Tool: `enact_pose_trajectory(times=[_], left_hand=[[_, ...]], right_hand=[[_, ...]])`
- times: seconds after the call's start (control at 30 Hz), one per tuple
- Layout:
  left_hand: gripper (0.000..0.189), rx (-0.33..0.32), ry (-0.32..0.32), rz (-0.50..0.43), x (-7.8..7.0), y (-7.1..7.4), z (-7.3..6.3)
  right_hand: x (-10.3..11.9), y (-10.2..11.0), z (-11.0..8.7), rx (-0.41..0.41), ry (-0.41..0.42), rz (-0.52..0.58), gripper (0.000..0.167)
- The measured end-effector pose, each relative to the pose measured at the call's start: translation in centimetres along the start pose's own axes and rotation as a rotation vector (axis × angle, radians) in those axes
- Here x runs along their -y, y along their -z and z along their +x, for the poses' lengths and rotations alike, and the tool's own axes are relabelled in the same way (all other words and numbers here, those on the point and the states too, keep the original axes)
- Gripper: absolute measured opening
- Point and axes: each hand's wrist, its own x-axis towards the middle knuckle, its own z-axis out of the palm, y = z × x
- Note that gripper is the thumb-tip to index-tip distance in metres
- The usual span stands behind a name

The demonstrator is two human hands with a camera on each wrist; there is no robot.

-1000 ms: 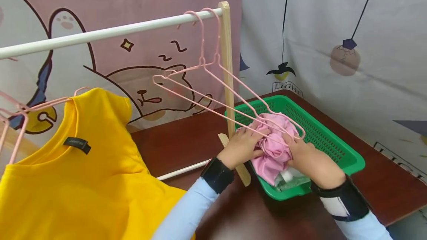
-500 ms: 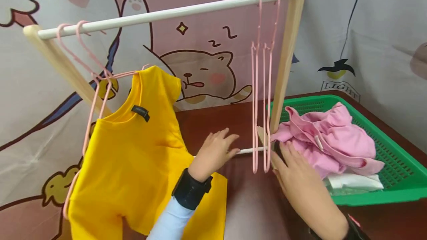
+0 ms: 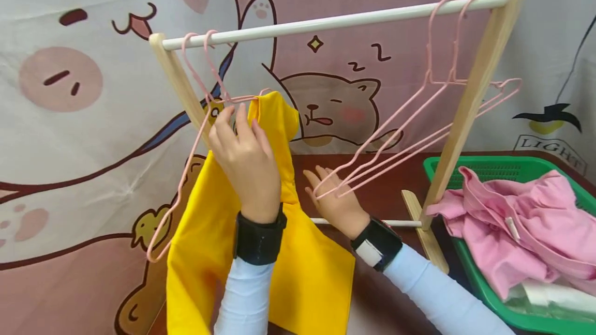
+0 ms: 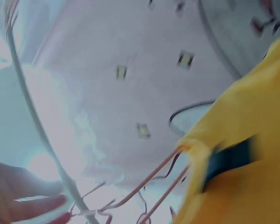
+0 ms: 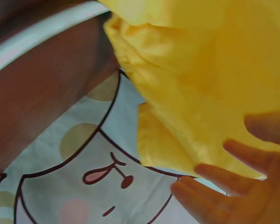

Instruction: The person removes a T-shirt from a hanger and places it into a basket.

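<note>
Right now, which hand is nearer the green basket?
Right. Right hand is left of the green basket, beside the yellow shirt; left hand is farther left, near its top.

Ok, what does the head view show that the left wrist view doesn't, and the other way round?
Only the head view shows the right hand, the green basket and the pink garment in it. Only the left wrist view shows the blurred dark label at the collar of the yellow shirt. Both show that shirt, the left hand, pink hangers and a white rail.
</note>
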Motion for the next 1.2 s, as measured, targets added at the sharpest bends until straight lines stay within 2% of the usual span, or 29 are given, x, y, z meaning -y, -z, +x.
enact_pose_trajectory(times=[0.1, 0.17, 0.23, 0.3, 0.4, 0.47, 0.57, 0.63, 0.7, 0.77, 0.83, 0.93, 1.0, 1.07, 1.2], left_hand=[[0.038, 0.156, 0.149, 0.115, -1.2, -0.3, 2.0], [0.044, 0.265, 0.235, 0.197, -1.5, -0.8, 3.1], [0.048, 0.350, 0.295, 0.273, -1.4, -1.4, 4.0], [0.045, 0.399, 0.323, 0.329, -1.0, -2.0, 4.6], [0.037, 0.406, 0.344, 0.322, -0.4, -2.4, 5.4], [0.032, 0.369, 0.338, 0.275, -0.2, -2.1, 5.9], [0.029, 0.307, 0.337, 0.175, -0.7, -0.7, 6.5], [0.031, 0.277, 0.337, 0.149, -1.3, 0.6, 6.7], [0.032, 0.280, 0.332, 0.130, -1.9, 1.8, 6.5], [0.033, 0.318, 0.306, 0.115, -2.2, 2.6, 5.7], [0.032, 0.405, 0.269, 0.098, -2.2, 3.0, 4.6], [0.031, 0.585, 0.209, 0.072, -2.2, 3.0, 2.7], [0.032, 0.687, 0.177, 0.055, -2.1, 2.9, 1.6], [0.033, 0.758, 0.156, 0.032, -2.1, 2.8, 0.9], [0.030, 0.841, 0.147, -0.032, -2.1, 2.8, 0.0]], right_hand=[[-0.2, 0.0, 0.3, -0.064, -0.078, 0.055, 0.038], [-0.3, -0.1, 0.3, -0.067, -0.118, 0.097, 0.036], [-0.5, -0.3, 0.2, -0.044, -0.146, 0.135, 0.034], [-0.7, -0.5, 0.2, -0.035, -0.149, 0.169, 0.032], [-1.1, -0.5, 0.3, -0.041, -0.145, 0.241, 0.030], [-1.3, -0.4, 0.3, -0.043, -0.136, 0.288, 0.029], [-1.5, -0.3, 0.2, -0.040, -0.118, 0.348, 0.030], [-1.7, -0.3, 0.1, -0.043, -0.111, 0.372, 0.030], [-1.9, -0.2, 0.0, -0.063, -0.112, 0.391, 0.029], [-2.3, 0.0, 0.2, -0.110, -0.134, 0.428, 0.030], [-2.9, 0.3, 0.6, -0.186, -0.167, 0.488, 0.031], [-3.8, 0.6, 1.4, -0.315, -0.205, 0.585, 0.036], [-4.3, 0.5, 2.0, -0.365, -0.196, 0.638, 0.038], [-4.6, 0.1, 2.5, -0.378, -0.155, 0.683, 0.037], [-5.0, -1.0, 2.5, -0.404, -0.100, 0.801, 0.029]])
